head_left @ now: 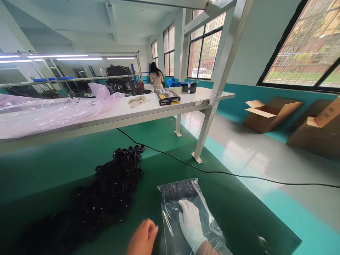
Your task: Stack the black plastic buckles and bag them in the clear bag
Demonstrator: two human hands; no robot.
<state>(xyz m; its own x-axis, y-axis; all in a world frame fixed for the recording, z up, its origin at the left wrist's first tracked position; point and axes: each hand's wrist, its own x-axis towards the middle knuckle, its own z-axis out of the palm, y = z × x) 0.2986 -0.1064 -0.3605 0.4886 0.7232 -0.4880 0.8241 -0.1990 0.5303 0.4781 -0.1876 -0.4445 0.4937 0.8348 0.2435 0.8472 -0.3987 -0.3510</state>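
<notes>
- We have a clear, flat rectangular plastic bag [170,226] lying on the smooth dark-green work surface [233,209], bottom of view, right of the heaped glossy black ring-like parts [117,180] and apart from them.
- Long axis: we see it run from the bottom edge away from the wearer, far end leaning slightly left; that end points toward the long white-topped table [117,115].
- Far end shows a dark ribbed band under film; near end is cut off by the frame.
- Right hand in a white glove [190,221]: fingers extended, laid along the bag, pointing up its length; we can't tell if over or under the film.
- Bare left hand [143,236]: fingers curled, just left of the bag; we can't tell if it grips anything.
- Hands apart.
- Thin black cable [220,172] crosses beyond the bag.
</notes>
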